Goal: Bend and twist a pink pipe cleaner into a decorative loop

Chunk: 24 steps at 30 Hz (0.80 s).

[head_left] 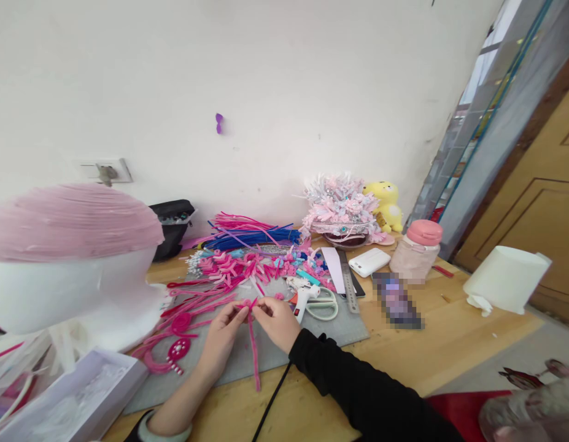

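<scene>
Above the grey mat [266, 363], my left hand [225, 331] pinches a pink pipe cleaner [253, 353] near its upper end. My right hand [275, 322] closes its fingertips on the same piece, close beside the left ones. A long end of the piece hangs down between the hands. Loose pink pipe cleaners [205, 305] and round pink coiled shapes [179, 348] lie left of my hands. Just right of my right hand are a white glue gun [305, 299] and pale green scissors [328, 305].
A white foam head [81, 294] with a pink cap and a white box [88, 399] stand left. Bundled blue pipe cleaners [251, 237] lie behind. To the right are a ruler [347, 283], power bank [369, 263], phone [397, 301], pink-lidded jar [415, 255] and paper roll [505, 279].
</scene>
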Each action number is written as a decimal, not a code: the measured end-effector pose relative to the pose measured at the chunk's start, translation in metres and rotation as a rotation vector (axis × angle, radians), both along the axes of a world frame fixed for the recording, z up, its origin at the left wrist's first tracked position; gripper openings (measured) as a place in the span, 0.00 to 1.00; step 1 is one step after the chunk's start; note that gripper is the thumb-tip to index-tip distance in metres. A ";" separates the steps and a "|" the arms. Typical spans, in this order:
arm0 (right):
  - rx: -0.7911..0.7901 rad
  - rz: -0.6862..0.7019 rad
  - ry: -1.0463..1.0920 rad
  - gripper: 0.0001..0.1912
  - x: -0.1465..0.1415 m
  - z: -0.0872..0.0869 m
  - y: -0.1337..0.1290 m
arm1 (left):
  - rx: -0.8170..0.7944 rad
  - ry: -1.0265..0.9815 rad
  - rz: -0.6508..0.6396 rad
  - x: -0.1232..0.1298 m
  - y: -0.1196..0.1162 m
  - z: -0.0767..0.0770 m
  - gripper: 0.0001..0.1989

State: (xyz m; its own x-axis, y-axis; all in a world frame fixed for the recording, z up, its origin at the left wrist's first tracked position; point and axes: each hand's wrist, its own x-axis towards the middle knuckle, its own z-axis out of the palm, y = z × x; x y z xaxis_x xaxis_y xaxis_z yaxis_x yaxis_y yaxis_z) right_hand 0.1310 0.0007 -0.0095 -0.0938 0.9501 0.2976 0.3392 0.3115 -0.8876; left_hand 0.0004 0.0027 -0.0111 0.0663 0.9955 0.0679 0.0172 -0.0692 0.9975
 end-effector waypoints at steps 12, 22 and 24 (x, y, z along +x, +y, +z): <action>0.293 -0.158 -0.255 0.12 0.065 0.022 -0.034 | -0.002 -0.047 0.027 -0.002 0.003 -0.005 0.11; 0.369 -0.745 -0.513 0.17 0.236 -0.010 -0.096 | -0.038 -0.042 0.043 0.000 0.003 -0.002 0.12; 0.360 -0.789 -0.582 0.19 0.252 -0.010 -0.103 | -0.033 -0.037 0.042 -0.001 0.003 -0.003 0.13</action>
